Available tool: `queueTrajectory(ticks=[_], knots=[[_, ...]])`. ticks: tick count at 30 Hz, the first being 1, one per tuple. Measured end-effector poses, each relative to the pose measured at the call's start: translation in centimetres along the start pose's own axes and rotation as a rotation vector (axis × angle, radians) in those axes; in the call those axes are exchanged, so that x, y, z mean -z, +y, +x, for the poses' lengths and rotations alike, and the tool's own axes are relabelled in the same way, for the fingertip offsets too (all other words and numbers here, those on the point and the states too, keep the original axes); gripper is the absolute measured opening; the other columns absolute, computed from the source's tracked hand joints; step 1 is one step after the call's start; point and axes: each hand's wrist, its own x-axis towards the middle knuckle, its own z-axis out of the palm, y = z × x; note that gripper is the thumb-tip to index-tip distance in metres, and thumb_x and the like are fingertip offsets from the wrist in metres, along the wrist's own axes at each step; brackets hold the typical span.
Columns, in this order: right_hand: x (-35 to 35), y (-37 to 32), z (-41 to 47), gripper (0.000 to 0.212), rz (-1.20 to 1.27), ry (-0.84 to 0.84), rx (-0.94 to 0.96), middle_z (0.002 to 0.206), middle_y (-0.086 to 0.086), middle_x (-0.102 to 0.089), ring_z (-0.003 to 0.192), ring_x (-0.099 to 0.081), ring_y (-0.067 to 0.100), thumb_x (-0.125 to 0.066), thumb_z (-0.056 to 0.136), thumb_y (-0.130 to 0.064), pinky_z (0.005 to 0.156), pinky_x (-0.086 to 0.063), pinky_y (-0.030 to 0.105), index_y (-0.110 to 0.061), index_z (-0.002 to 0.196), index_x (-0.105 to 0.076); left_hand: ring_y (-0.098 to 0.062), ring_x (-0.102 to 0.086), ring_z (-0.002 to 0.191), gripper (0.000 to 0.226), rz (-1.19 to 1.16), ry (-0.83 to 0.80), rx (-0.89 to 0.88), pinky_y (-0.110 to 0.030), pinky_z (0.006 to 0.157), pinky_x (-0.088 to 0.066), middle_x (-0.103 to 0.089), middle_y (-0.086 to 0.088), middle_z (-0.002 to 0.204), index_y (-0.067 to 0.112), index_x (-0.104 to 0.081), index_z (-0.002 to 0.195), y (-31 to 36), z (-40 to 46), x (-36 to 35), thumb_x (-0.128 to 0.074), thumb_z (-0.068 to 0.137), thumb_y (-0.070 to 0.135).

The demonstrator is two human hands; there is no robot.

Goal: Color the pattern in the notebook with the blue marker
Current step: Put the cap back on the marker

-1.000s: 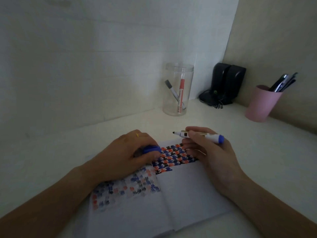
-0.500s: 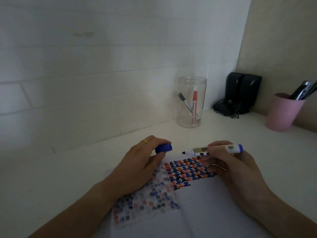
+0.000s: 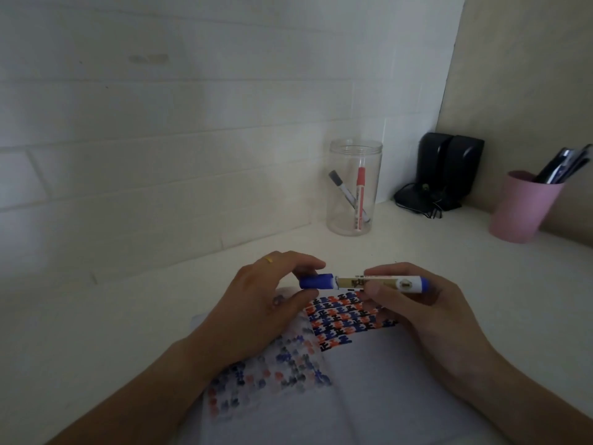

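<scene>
Both hands were up over the open notebook point(image 3: 369, 380) on the counter point(image 3: 481, 268). The right hand point(image 3: 414, 313) had its fingers pinched round the barrel of the blue marker point(image 3: 382, 282), held level just above the colored pattern point(image 3: 346, 319). The left hand point(image 3: 256, 303) was closed on the blue cap point(image 3: 317, 282), which looked pushed onto the tip, though it was too dim to be sure. A clear jar point(image 3: 353, 187) stood further back.
</scene>
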Motion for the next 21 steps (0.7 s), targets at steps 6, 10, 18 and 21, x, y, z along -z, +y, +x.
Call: queueTrajectory(ticks=[6, 10, 18, 21], knots=[[0.1, -0.3, -0.1, 0.036, 0.045, -0.037, 0.010, 0.085, 0.015, -0.080, 0.078, -0.076, 0.020, -0.081, 0.062, -0.029, 0.064, -0.060, 0.023, -0.009, 0.092, -0.081, -0.006, -0.072, 0.093, 0.022, -0.238, 0.015, 0.115, -0.010, 0.083, -0.052, -0.078, 0.016, 0.096, 0.030, -0.075, 0.105, 0.7, -0.1, 0.4, -0.078, 0.085, 0.021], [0.3, -0.4, -0.3, 0.027, 0.085, -0.062, 0.008, 0.082, 0.015, -0.080, 0.081, -0.076, 0.022, -0.079, 0.069, -0.022, 0.071, -0.061, 0.024, -0.004, 0.090, -0.080, -0.011, -0.077, 0.086, 0.022, -0.433, -0.042, 0.163, -0.018, 0.080, -0.058, -0.080, 0.011, 0.092, 0.026, -0.077, 0.102, 1.2, -0.2, 0.6, -0.072, 0.081, 0.033], [0.5, -1.1, -0.4, 0.027, 0.063, -0.091, 0.062, 0.082, 0.013, -0.080, 0.077, -0.076, 0.019, -0.081, 0.065, -0.021, 0.069, -0.060, 0.022, -0.007, 0.088, -0.082, -0.014, -0.076, 0.065, 0.019, -0.572, -0.027, 0.204, -0.018, 0.066, -0.057, -0.080, 0.003, 0.076, 0.019, -0.077, 0.099, 1.7, -0.4, 0.4, -0.069, 0.084, 0.026], [0.4, -1.2, -0.6, 0.023, -0.021, -0.091, 0.114, 0.081, 0.011, -0.080, 0.074, -0.075, 0.019, -0.082, 0.066, -0.018, 0.064, -0.059, 0.022, -0.008, 0.087, -0.082, -0.011, -0.075, 0.063, 0.017, -0.601, -0.037, 0.229, -0.017, 0.063, -0.057, -0.080, 0.003, 0.075, 0.016, -0.077, 0.097, 1.9, -0.5, 0.3, -0.069, 0.084, 0.023]])
